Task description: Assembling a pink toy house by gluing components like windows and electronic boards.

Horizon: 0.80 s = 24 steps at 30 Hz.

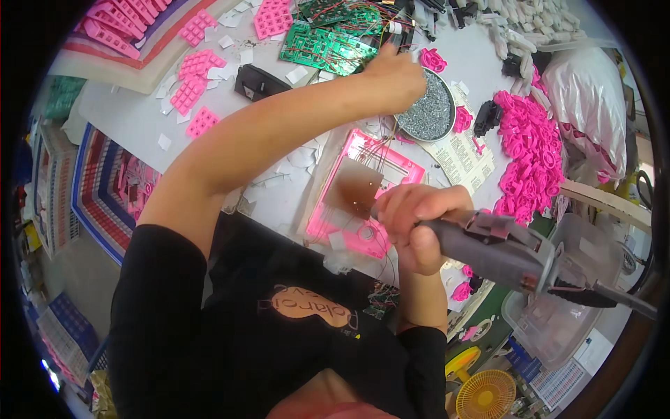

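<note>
My right hand is wrapped round a dark grey electric screwdriver. Its tip points left, over a brown square board lying in a bright pink plastic housing. Thin wires run from the board toward the far side. My left arm reaches across to the far side of the table, where my left hand is curled over the left rim of a round bowl of small silver screws. Its fingertips meet dark parts and wires beside green circuit boards; whatever they hold is hidden.
Pink ring-like parts are heaped at the right, near a stuffed plastic bag. Pink keypads, paper scraps and a black case lie at the left. White pieces are piled far right. A yellow fan stands below.
</note>
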{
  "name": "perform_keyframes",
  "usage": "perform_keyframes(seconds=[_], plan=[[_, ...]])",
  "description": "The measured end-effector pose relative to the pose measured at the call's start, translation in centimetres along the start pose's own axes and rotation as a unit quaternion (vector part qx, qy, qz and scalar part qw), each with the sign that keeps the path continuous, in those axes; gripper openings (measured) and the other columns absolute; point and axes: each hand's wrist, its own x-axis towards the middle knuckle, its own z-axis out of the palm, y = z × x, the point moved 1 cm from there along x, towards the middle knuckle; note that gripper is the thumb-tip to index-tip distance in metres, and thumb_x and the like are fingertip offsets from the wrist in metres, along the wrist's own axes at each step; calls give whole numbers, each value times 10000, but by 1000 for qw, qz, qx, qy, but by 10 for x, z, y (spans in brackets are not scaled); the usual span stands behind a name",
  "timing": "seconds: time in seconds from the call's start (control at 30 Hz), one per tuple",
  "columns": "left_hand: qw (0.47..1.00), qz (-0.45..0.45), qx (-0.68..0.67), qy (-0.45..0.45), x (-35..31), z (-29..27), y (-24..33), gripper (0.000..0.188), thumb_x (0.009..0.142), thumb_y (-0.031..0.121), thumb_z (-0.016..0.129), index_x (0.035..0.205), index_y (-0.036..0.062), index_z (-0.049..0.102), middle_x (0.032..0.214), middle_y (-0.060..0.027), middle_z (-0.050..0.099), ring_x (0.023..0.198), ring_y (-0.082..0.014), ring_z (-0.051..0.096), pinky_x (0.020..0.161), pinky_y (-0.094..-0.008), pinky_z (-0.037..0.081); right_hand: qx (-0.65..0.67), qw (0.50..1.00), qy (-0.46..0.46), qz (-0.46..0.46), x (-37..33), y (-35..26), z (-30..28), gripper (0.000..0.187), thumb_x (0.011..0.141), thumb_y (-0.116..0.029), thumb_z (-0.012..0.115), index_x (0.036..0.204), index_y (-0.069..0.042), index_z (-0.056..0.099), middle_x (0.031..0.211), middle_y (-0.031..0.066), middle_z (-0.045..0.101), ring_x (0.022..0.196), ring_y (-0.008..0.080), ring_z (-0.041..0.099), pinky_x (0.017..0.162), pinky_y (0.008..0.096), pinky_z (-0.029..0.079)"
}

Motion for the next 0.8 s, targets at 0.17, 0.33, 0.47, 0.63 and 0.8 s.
perform_keyframes(seconds=[0.17,0.33,0.47,0.63,0.8], plan=[[999,-13,-31,-3,1,-9,6,155,819,259,679,768,140,764,830,-40,688,919,-235,628,893,-470,390,2,999,-5,48,-10,6,5,245,876,-36,687,1043,-83,513,742,65,581,675,180,561,781,416,498],[997,4,-9,77,2,6,1,228,851,333,673,764,142,761,774,-41,681,872,-235,631,887,-464,385,-68,998,-13,0,-5,20,13,245,910,-130,702,990,-87,474,593,26,511,512,151,489,507,320,413],[993,-32,-83,79,-12,-25,1,216,855,338,683,752,153,724,802,-12,662,885,-227,612,892,-457,366,-125,988,-85,-6,1,19,18,260,877,-77,723,928,-87,468,612,44,538,538,189,518,575,370,466],[968,30,-185,165,-99,-61,13,156,829,301,711,837,148,680,864,-10,650,915,-225,604,918,-475,374,-121,990,-66,-29,1,24,17,193,802,35,693,907,-20,542,620,66,562,519,214,572,538,359,507],[952,19,-292,88,-189,-49,40,152,786,181,773,858,156,642,848,35,625,895,-169,598,915,-430,336,-60,996,-39,-50,10,-4,13,285,895,-247,741,1016,-92,535,628,32,553,533,186,543,552,362,482]])
